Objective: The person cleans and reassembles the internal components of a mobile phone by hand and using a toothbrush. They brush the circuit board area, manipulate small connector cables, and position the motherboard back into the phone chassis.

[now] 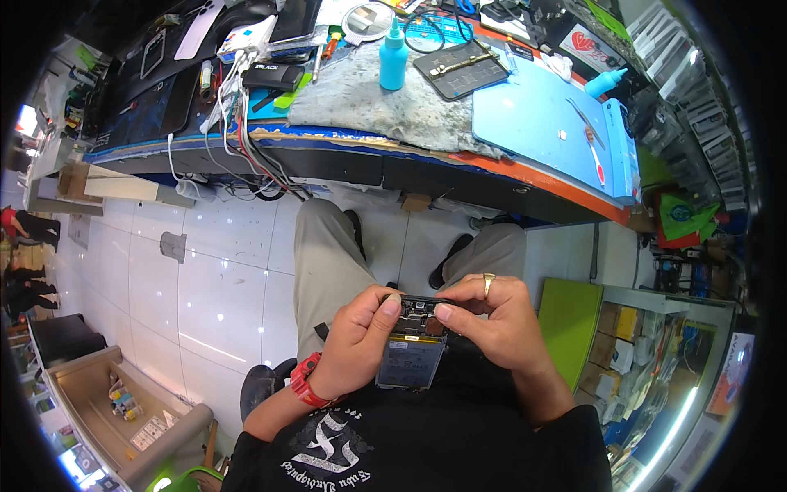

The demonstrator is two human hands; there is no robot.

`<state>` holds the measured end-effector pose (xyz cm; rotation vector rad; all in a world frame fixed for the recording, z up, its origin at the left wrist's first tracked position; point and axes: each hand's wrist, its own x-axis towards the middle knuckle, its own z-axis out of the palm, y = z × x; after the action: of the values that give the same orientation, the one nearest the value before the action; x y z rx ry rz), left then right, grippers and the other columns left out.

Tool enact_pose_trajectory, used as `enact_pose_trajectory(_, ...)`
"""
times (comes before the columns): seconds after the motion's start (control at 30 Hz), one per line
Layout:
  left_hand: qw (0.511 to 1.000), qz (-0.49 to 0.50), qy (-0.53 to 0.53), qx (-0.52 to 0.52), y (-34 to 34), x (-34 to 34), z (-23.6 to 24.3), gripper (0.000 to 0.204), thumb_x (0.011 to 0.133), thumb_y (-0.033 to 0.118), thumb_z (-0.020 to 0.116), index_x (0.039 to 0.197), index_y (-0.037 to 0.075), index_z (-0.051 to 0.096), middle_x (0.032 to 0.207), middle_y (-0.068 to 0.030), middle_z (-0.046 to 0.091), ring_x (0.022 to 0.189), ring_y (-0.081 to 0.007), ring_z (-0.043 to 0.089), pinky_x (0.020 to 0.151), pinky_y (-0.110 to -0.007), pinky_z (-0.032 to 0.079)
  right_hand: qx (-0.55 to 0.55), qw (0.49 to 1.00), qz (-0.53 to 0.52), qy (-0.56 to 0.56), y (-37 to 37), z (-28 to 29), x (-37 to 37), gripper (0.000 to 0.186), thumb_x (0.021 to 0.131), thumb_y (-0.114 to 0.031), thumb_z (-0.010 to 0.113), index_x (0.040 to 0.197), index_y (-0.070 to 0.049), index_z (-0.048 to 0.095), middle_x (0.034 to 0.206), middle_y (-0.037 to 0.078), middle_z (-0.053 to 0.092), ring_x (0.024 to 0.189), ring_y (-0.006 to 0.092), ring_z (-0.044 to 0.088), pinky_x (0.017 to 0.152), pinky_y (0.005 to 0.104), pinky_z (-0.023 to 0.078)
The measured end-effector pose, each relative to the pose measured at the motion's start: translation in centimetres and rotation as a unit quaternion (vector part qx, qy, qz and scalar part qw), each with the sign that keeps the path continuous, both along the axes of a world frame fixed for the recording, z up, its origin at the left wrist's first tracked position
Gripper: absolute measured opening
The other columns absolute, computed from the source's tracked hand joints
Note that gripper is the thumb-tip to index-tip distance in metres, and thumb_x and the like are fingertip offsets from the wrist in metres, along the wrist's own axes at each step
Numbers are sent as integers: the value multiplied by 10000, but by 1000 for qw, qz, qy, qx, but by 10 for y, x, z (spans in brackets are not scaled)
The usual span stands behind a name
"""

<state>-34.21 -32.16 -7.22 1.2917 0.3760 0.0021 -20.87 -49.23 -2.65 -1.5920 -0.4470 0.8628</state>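
Over my lap I hold an opened phone [410, 361] with its back off. A dark grey battery fills its lower part, and the circuit board and camera parts show along the upper part. My left hand [366, 328] grips the upper left corner, thumb on top, a red watch on its wrist. At the upper right corner my right hand [494, 321] pinches the edge, thumb pressed over the board, a gold ring on one finger. The fingertips beneath the phone are hidden.
The workbench [369, 98] ahead carries a turquoise squeeze bottle [393, 61], a black board holder [461, 70], a blue mat [525, 123] with tweezers [585, 123], and bundled cables [238, 90]. A glass cabinet [656, 361] stands right; a beige box-like tray [98, 385] sits lower left.
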Motion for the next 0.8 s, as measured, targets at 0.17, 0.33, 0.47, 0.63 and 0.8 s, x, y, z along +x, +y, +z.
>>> enact_pose_trajectory(0.17,1000,6,-1,28,-5,1,7,301,1109,250,474,1103,-22,604,934,-40,678,855,-69,593,776,-252,498,-1,1000,12,22,-4,-3,0,159,913,-85,742,975,61,748,860,117,745,783,143,715,694,271,550)
enact_pose_trajectory(0.33,996,45,-8,-72,-8,9,19,280,1093,246,524,1110,-21,605,921,-43,673,868,-68,595,785,-258,504,-23,999,39,-16,-3,4,3,200,915,-123,755,1013,51,743,859,126,751,773,154,711,681,286,550)
enact_pose_trajectory(0.47,1000,4,-15,-7,-4,9,17,251,1061,231,597,1088,-19,603,914,-51,685,852,-72,602,760,-264,510,-33,995,70,-61,-2,8,7,223,914,-135,764,1015,61,732,830,127,747,748,155,700,667,294,546)
enact_pose_trajectory(0.63,998,-5,-5,65,-6,10,17,245,1044,223,628,1040,-19,597,872,-51,692,798,-72,601,709,-268,510,-28,996,62,-52,-2,2,3,216,919,-122,759,989,79,722,810,129,740,714,140,681,646,289,537)
enact_pose_trajectory(0.8,998,-2,7,63,-5,10,13,250,1043,229,630,1023,-19,604,825,-38,682,773,-62,591,686,-261,500,-22,998,47,-39,-1,-1,-1,199,931,-105,744,998,81,719,816,123,738,724,127,679,647,279,533)
